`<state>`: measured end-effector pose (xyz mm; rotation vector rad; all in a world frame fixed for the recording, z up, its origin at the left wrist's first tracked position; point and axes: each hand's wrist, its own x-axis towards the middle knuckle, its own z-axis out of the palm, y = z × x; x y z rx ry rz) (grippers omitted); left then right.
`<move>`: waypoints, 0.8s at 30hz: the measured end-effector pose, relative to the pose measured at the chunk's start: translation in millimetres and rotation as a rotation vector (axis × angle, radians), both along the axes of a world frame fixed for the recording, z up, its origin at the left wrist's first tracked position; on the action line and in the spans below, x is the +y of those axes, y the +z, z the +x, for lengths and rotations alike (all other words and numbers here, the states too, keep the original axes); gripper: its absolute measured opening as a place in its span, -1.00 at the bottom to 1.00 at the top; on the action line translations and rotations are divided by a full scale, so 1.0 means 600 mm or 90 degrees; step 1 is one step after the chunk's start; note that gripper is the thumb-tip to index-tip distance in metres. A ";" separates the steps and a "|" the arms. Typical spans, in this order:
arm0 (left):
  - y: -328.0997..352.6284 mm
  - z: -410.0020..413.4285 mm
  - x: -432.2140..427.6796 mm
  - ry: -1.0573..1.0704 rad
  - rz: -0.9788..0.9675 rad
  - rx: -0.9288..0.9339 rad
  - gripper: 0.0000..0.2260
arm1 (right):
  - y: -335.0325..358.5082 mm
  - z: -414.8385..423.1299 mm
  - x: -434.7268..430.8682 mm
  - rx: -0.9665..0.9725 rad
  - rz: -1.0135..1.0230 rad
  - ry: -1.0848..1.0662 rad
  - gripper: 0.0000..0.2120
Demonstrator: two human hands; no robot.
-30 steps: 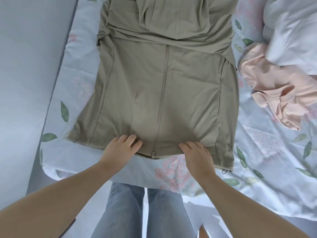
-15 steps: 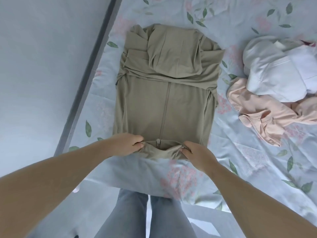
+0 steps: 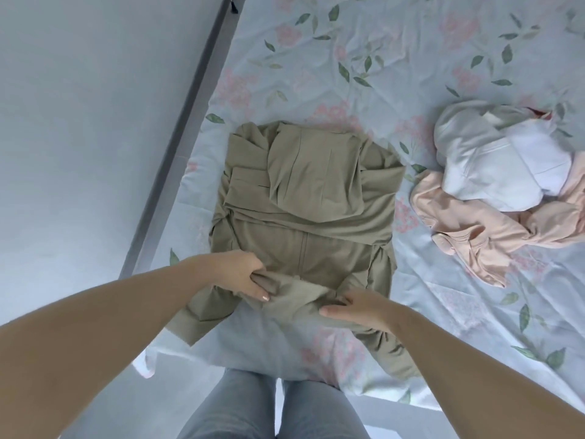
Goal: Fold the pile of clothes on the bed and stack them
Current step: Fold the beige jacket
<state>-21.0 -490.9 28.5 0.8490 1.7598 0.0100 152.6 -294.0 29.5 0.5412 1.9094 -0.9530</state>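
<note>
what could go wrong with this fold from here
1. The left hand and right hand grip the hem of the khaki jacket bunched near the zip. Its outer corners sag loose towards the bed edge, so the fold may land crooked or lumpy.
2. The sleeves crossed over the chest lie loosely. Bringing the hem up over them could drag them out of place.
</note>
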 end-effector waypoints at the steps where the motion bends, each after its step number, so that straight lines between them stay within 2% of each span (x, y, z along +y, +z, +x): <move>1: 0.002 -0.017 0.011 0.004 0.025 0.024 -0.65 | 0.004 -0.015 0.014 0.030 0.023 0.005 -0.61; 4: 0.014 -0.071 0.054 -0.019 0.086 0.099 -0.71 | 0.014 -0.069 0.059 0.131 0.136 0.027 -0.70; 9: 0.040 -0.182 0.147 -0.046 0.169 0.234 -0.68 | 0.028 -0.186 0.145 0.275 0.350 0.071 -0.55; 12: 0.055 -0.248 0.211 -0.062 0.229 0.399 -0.71 | 0.031 -0.262 0.194 0.390 0.494 0.097 -0.61; 14: 0.037 -0.281 0.242 -0.030 0.292 0.560 -0.79 | 0.018 -0.304 0.218 0.507 0.589 0.083 -0.64; 16: 0.004 -0.293 0.257 0.002 0.286 0.682 -0.56 | -0.011 -0.327 0.228 0.594 0.626 0.055 -0.60; 17: -0.017 -0.292 0.259 0.013 0.269 0.694 -0.44 | -0.030 -0.330 0.230 0.610 0.627 0.033 -0.57; 19: -0.064 -0.273 0.259 0.028 0.233 0.640 -0.39 | -0.070 -0.321 0.227 0.554 0.605 -0.020 -0.52; 22: -0.137 -0.222 0.244 0.035 0.170 0.502 -0.46 | -0.136 -0.267 0.215 0.367 0.553 -0.067 -0.50; 24: -0.179 -0.188 0.233 0.033 0.141 0.445 -0.47 | -0.173 -0.225 0.211 0.286 0.530 -0.108 -0.52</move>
